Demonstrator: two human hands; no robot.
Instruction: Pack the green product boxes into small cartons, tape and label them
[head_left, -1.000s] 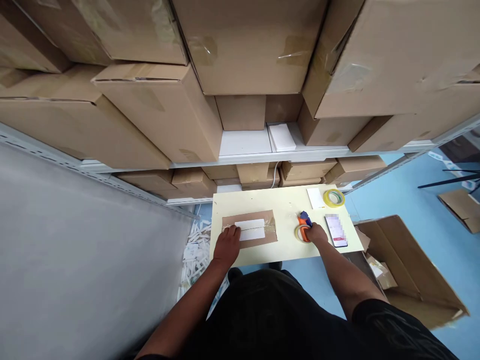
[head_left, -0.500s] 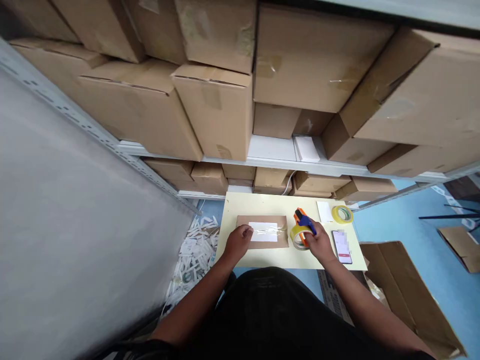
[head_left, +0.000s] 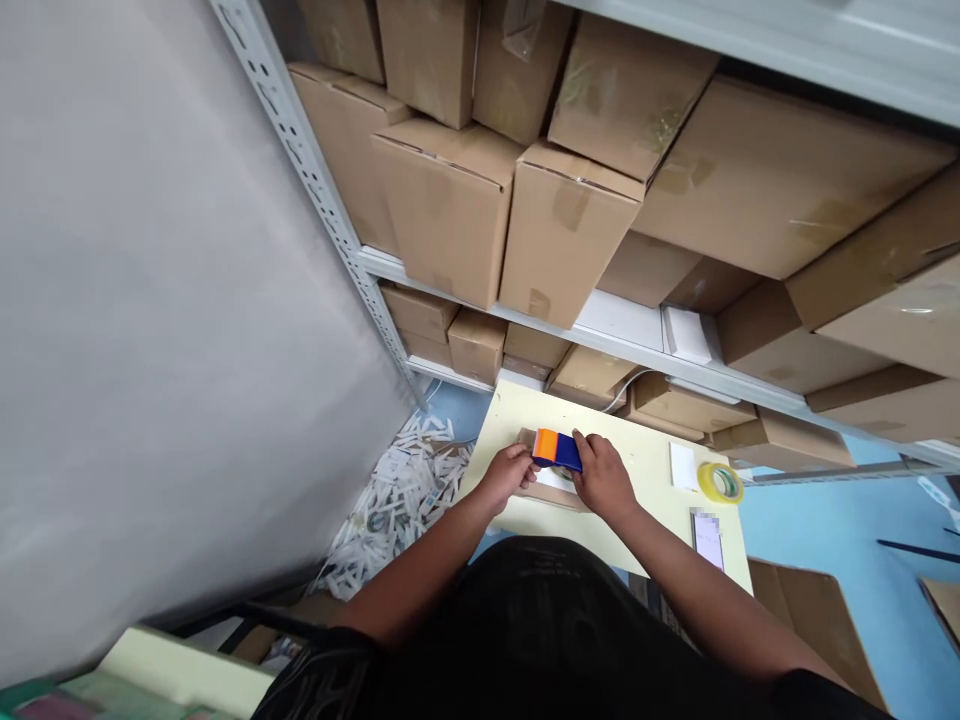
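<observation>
My right hand (head_left: 602,474) grips an orange and blue tape dispenser (head_left: 556,449) and holds it over the left end of a flat brown parcel (head_left: 553,490) on a pale yellow table (head_left: 652,510). My left hand (head_left: 508,470) is curled against the parcel's left edge, right beside the dispenser. Both hands cover most of the parcel and its white label.
A roll of clear tape (head_left: 721,483), a white card (head_left: 682,465) and a phone (head_left: 709,536) lie on the table's right side. Shelves of stacked cardboard boxes (head_left: 570,230) rise behind. White paper scraps (head_left: 397,495) litter the floor at left beside a grey wall. An open carton (head_left: 817,620) stands at right.
My right hand has carried the tape dispenser left from the table's right side onto the parcel's left end, meeting my left hand. The head has turned left and tilted.
</observation>
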